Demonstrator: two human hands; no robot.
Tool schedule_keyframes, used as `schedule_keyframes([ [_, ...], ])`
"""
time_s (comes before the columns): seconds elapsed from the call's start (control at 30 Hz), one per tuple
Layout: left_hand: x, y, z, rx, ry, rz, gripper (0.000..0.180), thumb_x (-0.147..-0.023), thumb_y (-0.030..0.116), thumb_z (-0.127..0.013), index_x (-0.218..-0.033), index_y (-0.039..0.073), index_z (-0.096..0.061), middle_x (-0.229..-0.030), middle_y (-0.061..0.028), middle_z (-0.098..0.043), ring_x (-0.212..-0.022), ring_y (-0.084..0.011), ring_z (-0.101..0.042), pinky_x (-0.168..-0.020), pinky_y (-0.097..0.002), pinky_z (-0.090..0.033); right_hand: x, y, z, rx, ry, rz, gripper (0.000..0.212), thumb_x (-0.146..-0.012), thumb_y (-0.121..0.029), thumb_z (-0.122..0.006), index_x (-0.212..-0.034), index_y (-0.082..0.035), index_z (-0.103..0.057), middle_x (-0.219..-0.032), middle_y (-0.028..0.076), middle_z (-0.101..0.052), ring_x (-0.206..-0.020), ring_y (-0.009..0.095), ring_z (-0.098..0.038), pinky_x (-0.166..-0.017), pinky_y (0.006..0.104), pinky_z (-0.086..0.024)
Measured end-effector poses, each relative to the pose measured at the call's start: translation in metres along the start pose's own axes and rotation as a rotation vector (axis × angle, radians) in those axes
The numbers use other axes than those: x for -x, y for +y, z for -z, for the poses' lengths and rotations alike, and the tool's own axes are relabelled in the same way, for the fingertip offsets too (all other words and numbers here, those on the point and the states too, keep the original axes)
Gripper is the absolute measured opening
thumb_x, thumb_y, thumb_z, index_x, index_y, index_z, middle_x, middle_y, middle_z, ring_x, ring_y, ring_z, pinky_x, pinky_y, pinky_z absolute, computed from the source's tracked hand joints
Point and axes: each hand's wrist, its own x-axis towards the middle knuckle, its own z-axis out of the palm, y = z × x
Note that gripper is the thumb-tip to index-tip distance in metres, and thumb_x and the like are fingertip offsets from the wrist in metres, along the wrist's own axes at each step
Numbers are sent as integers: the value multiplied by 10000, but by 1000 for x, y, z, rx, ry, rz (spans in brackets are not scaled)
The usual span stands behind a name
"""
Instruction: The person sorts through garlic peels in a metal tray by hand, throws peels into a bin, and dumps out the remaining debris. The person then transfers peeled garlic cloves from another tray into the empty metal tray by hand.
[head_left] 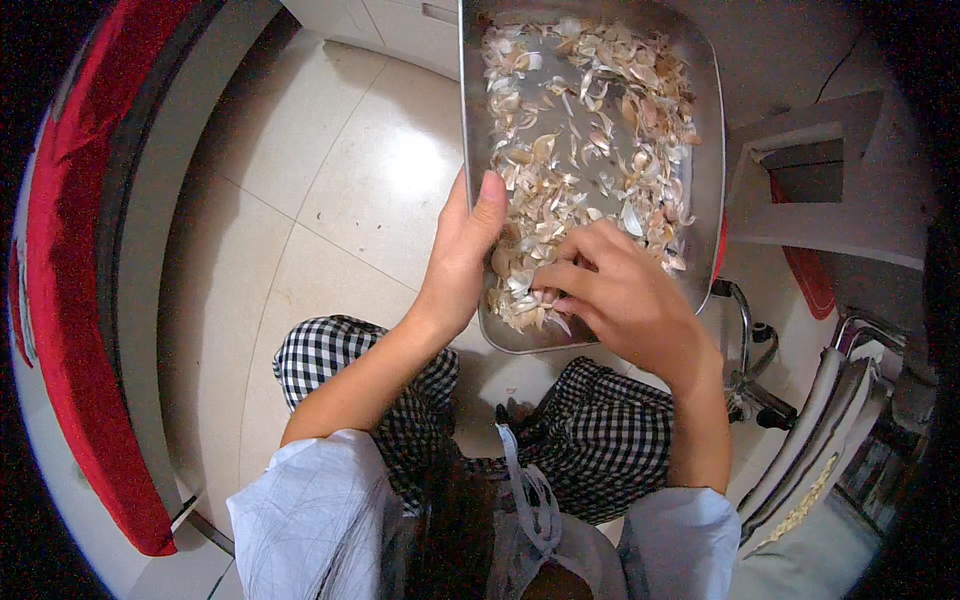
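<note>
Pale floor tiles (300, 290) spread out below, with a long red cloth thing (75, 250) on the far left; a metal tray (708, 150) is in front of the person's checked trousers (620, 420), up above the floor; lots of pale flakes (660, 110), like dry garlic skins, lie in it, thickest along the sides and near end; the left hand (468, 240) grips the tray's left side, thumb over the rim; the right hand (605, 285) dips into the flakes at the near end, fingers bent and close together; I cannot tell if they pinch anything.

These flakes look very light, thin and easy to crack, so a soft pinch should do; the tray looks stiff and smooth, maybe slippery, so its rim seems the best place to hold.

Most left fingers hide under the tray; some right fingertips are hidden too; the tray's far end meets the top edge; the corners are black.
</note>
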Motion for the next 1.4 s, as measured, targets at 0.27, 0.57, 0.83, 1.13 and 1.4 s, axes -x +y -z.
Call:
schedule_keyframes([
  [0.27, -2, 0, 5, -49, -30, -9, 492, -817, 422, -314, -1095, 18, -355, -971, -66, -470, -811, -129, -468, -690, -240, -387, -4, 4, -2, 55, 7, 15, 249, -600, -48, -583, -814, -11, -461, -796, 111, -470, -756, 286, -459, -674, 344, -378],
  [0.57, -5, 1, 3, -46, -60, -3, 501, -817, 417, -320, -1109, 11, -337, -1023, -88, -454, -894, -155, -464, -762, -270, -380, -3, 1, 0, 13, 13, -37, 225, -597, -26, -579, -784, -16, -454, -759, 108, -443, -722, 272, -442, -647, 341, -367],
  [0.83, -4, 1, 1, -24, -55, 26, 503, -818, 416, -313, -1113, 8, -333, -1043, -99, -445, -918, -169, -456, -796, -284, -365, 1, 3, 3, 50, -20, 11, 179, -614, -38, -549, -774, -5, -476, -805, 112, -434, -775, 272, -433, -677, 331, -374],
  [1.13, -2, -4, 7, 23, 65, 127, 499, -813, 426, -320, -1035, -7, -428, -905, -89, -524, -786, -167, -519, -715, -262, -404, 3, -10, 24, -732, 210, -381, 184, -703, -58, -545, -869, 5, -496, -819, 78, -521, -692, 149, -497, -583, 246, -411],
  [1.4, 3, -2, -3, 76, 100, 182, 482, -806, 422, -353, -1057, 15, -411, -966, -87, -496, -825, -159, -493, -713, -255, -395, 9, 8, 35, -1987, 246, -440, 312, -796, -187, -440, -1054, -10, -426, -965, 85, -490, -808, 123, -456, -650, 234, -397],
])
